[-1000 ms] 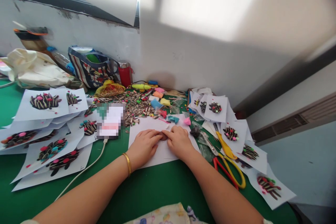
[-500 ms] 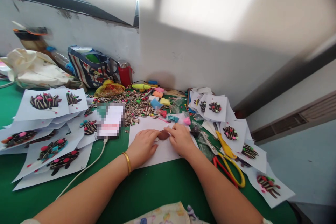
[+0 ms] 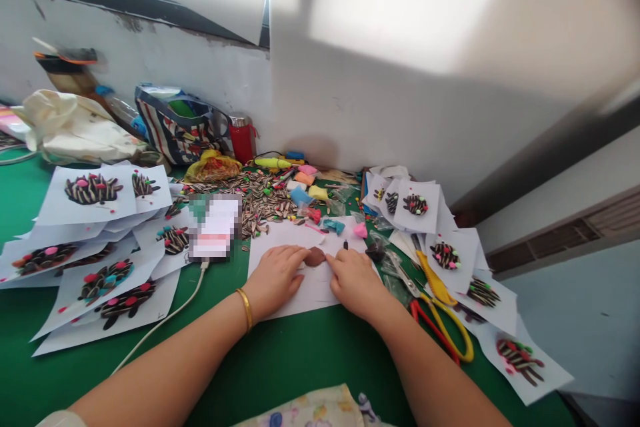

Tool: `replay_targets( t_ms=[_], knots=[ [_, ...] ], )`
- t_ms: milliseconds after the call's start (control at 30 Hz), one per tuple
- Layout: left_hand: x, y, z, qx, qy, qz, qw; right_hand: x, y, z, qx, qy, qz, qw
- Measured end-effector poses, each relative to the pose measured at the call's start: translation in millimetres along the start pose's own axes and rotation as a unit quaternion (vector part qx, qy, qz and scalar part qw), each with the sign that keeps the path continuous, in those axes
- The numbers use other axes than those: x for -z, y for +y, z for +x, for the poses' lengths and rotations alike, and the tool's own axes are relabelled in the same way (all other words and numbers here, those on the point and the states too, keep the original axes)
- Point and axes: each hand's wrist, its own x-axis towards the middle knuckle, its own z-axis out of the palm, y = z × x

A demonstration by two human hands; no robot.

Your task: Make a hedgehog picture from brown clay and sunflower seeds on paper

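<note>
A flat, rounded piece of brown clay [image 3: 315,256] lies on a white sheet of paper [image 3: 285,237] in front of me. My left hand [image 3: 277,278] rests on the paper, its fingers stretched toward the clay's left edge and its thumb apart. At the right edge of the clay, my right hand [image 3: 359,282] has its index finger extended, with the other fingers bent and partly hidden. A dark tip, perhaps of a pen [image 3: 345,245], shows just beyond the right knuckles; the rest is hidden.
Sheets with striped seed figures are stacked at left [image 3: 90,213] and right [image 3: 445,260]. A phone [image 3: 216,227] with a white cable lies left. Behind are loose sunflower seeds [image 3: 265,197], coloured clay packs [image 3: 300,197] and a red flask [image 3: 242,140]. Yellow-handled scissors [image 3: 453,327] lie right.
My right hand has shifted slightly right and nearer to me, uncovering more of the clay and the dark tip. My left hand stays by the clay. The view has shifted slightly.
</note>
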Motion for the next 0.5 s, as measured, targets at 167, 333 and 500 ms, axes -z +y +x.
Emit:
replay_targets(
  t_ms=[167, 333, 500],
  knots=[
    [0.8, 1, 0, 0.004, -0.002, 0.003, 1.000, -5, -10, -1, 0.011, 0.006, -0.047, 0.999],
    [1.1, 1, 0, 0.004, -0.003, 0.001, 1.000, -4, -12, -1, 0.015, 0.006, -0.045, 0.999],
    [0.9, 1, 0, 0.001, -0.003, 0.001, 1.000, 4, -6, -4, -0.005, -0.006, -0.015, 1.000]
  ],
)
